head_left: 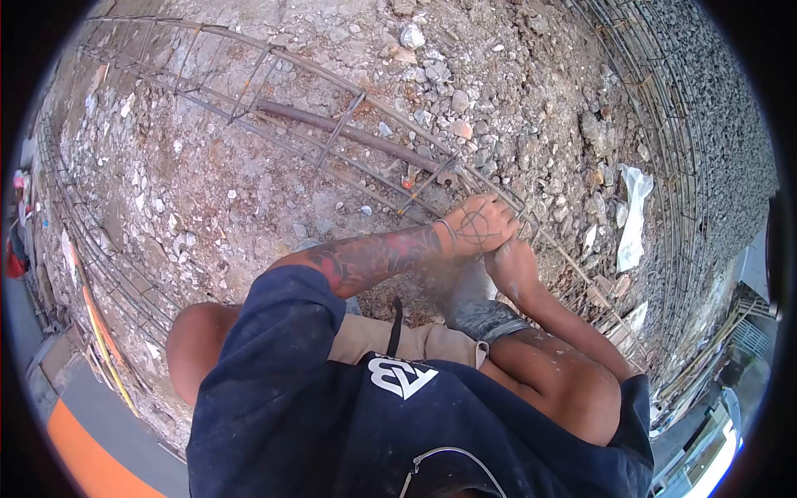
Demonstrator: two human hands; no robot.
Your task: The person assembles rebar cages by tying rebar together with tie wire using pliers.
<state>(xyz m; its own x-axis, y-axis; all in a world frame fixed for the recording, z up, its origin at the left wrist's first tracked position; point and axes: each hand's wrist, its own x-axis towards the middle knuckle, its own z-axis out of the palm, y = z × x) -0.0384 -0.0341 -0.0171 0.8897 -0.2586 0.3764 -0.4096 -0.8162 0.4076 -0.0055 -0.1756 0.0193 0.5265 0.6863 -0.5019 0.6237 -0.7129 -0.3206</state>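
Observation:
A long rebar cage (340, 129) of thin bars and square stirrups lies across the rubble in front of me. At its near right part my left hand (478, 222), on the tattooed arm, is closed over the bars with its fingers curled. Just below and touching it, my right hand (510, 267) is closed too, its fingers bent inward. What the right fingers grip is hidden between the two hands. A thick rusty rod (374, 141) with a hooked end near my left hand lies along the cage.
More rebar cages (664, 108) run along the right beside a gravel heap (726, 124), with others at the left (108, 257). A white plastic scrap (634, 217) lies on the stony ground. Orange and yellow strips (104, 332) are at the lower left.

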